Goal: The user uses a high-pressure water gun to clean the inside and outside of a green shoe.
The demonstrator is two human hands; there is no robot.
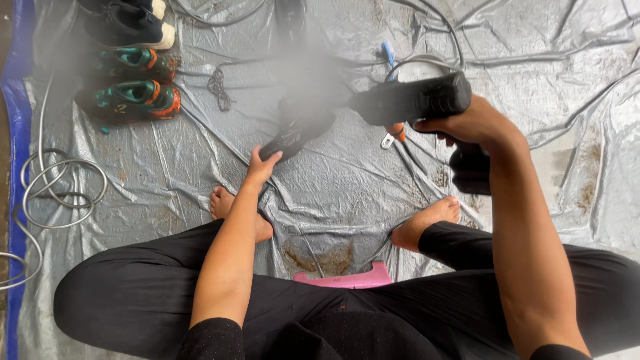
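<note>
On the grey tarp [347, 193], the left hand [261, 165] pins a black shoe [293, 130] at its near end, fingers pressed on it. Right hand [470, 123] has fingers clamped on a black spray gun [410, 100], long axis pointing toward nine o'clock. Mist hides the shoe, so cleaning looks underway; other shoes [133, 100] wait at ten o'clock.

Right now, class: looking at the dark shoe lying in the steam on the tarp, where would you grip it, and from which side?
Probably at the near heel end, coming from the person's side. The dark shoe points away into the steam from the black sprayer in the right hand, so only its near end is clear. The left hand already touches it there.
</note>
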